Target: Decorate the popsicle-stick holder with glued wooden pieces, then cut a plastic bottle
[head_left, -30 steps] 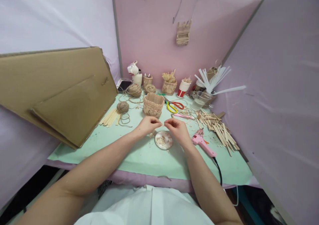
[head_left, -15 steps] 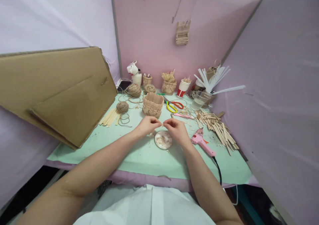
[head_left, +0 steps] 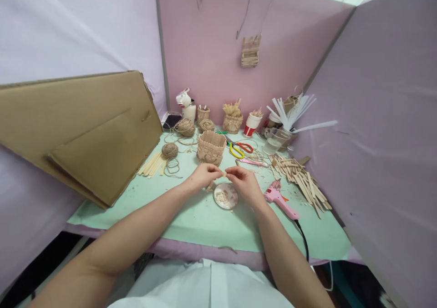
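My left hand (head_left: pixel 205 177) and my right hand (head_left: pixel 243 180) meet fingertip to fingertip in the middle of the table. Both are closed in a pinch on a tiny pale wood piece (head_left: pixel 224 174), mostly covered by the fingers. Just below them lies a round shallow dish (head_left: pixel 226 196) with small wood bits in it. Behind my left hand stands a wooden basket (head_left: pixel 210 148) with a scalloped rim, upright and open at the top. A pink glue gun (head_left: pixel 282 201) rests on its side to the right of my right hand.
Loose wooden sticks (head_left: pixel 302 178) spread at right; flat pale sticks (head_left: pixel 152 164) and a twine ball (head_left: pixel 170 150) lie left. Scissors (head_left: pixel 241 148) and a pink cutter (head_left: pixel 254 162) sit behind my right hand. A large cardboard sheet (head_left: pixel 85 130) leans at left.
The whole view has shifted slightly, so everything appears a little lower. Both hands keep their pinch close together over the dish.
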{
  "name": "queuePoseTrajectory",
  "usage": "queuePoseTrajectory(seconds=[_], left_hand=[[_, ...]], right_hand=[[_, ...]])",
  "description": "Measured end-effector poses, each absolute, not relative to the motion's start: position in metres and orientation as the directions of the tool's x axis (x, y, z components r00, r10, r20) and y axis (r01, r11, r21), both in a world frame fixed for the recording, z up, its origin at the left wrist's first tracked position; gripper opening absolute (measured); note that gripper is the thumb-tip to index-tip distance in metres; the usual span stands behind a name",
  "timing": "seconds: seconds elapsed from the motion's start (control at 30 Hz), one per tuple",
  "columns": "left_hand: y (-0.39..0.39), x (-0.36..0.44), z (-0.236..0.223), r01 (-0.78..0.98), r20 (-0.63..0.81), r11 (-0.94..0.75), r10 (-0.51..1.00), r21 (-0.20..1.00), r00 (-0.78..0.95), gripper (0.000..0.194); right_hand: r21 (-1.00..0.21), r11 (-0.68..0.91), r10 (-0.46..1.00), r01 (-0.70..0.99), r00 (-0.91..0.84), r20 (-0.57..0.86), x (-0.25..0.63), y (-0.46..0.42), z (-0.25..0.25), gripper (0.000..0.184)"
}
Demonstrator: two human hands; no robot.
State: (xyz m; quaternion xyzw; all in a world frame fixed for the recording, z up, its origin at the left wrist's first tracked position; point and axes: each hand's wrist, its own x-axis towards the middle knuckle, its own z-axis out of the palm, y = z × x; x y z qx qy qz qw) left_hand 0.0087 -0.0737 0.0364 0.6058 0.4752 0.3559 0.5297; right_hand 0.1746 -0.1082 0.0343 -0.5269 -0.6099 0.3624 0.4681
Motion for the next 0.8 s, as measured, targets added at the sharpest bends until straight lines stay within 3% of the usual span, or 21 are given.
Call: queuePoseTrajectory(seconds=[0.33, 0.8], left_hand=[[-0.0769, 0.0076, 0.0446, 0.112, -0.167, 0.136, 0.922, 0.984, 0.350, 0.022], [-0.0768, 0.0059, 0.0437, 0.095, -0.210, 0.187, 0.888, 0.978, 0.409, 0.023]], right_hand=[[-0.970, 0.169, 0.986, 0.177, -0.021, 0.168, 0.1755, -0.1068, 0.0311, 0.019], [-0.960, 0.186, 0.982, 0.211, -0.015, 0.187, 0.1790, -0.1063, 0.0256, 0.017]])
